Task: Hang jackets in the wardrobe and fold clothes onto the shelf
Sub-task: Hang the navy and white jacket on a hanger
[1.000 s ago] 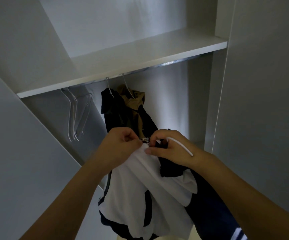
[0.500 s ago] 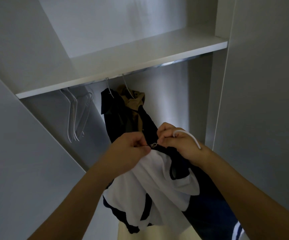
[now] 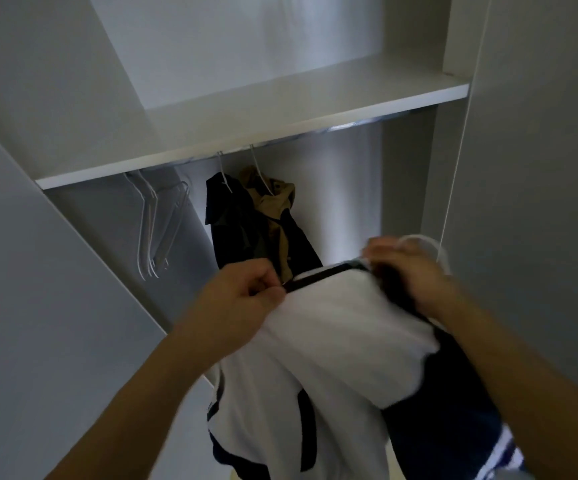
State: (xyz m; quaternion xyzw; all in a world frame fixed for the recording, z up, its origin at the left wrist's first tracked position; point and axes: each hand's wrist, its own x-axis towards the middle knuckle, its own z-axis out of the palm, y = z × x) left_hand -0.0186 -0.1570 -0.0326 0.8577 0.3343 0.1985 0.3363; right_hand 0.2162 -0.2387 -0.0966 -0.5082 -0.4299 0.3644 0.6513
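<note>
Under the shelf's (image 3: 246,109) left end, spare hangers (image 3: 155,230) and two jackets (image 3: 256,223) hang on the rail. Below them, the left hand (image 3: 246,299) pinches the white-and-navy jacket's (image 3: 332,358) dark edge; the right hand (image 3: 408,271) grips its collar and a white hanger (image 3: 429,244). Judged step: fitting jacket to hanger; next, hooking the rail. No writing legible.

You face an open white wardrobe (image 3: 540,168) in dim light. Its bare shelf (image 3: 280,109) spans the recess, a metal rail (image 3: 360,124) glinting beneath, with a grey door panel (image 3: 38,306) on your left.
</note>
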